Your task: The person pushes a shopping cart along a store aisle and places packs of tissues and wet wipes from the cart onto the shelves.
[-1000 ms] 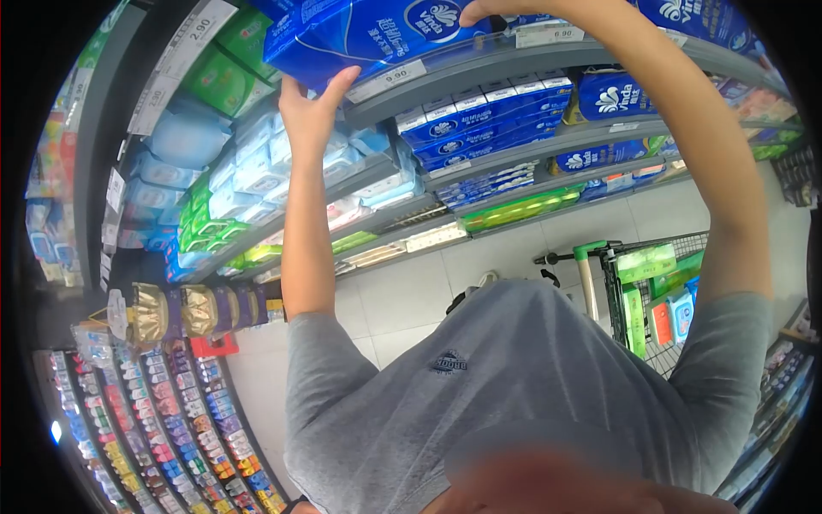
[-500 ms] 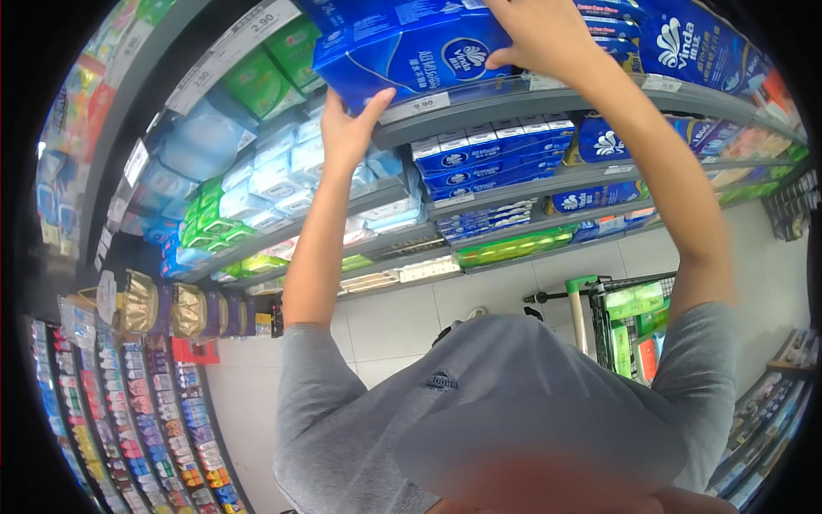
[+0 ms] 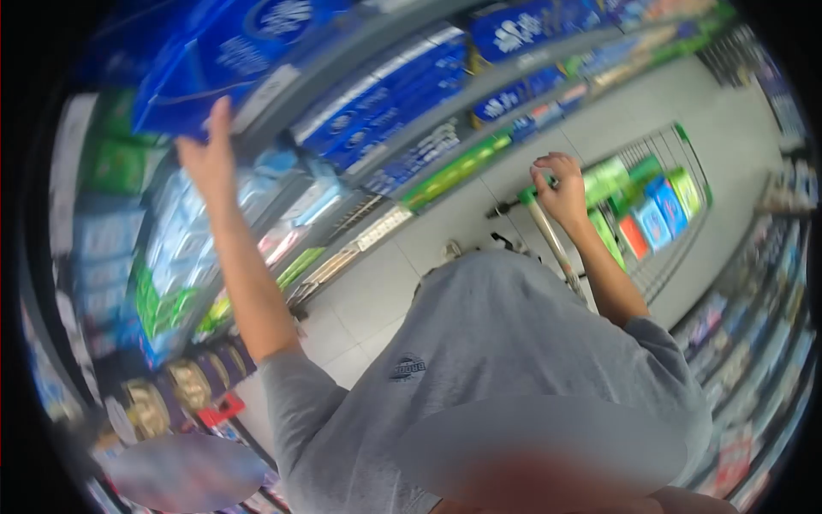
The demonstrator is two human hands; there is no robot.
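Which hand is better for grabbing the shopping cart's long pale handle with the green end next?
Probably the right hand: it looks empty and appears close beside the pale handle. The left hand is stretched away, at the lower edge of the big blue box-shaped package with white lettering.

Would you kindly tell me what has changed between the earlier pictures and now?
The right hand has let go of the blue pack and moved down towards the cart handle, loosely curled near it; whether it touches is unclear. The view has also turned and blurred. The left hand stays at the pack's lower corner.
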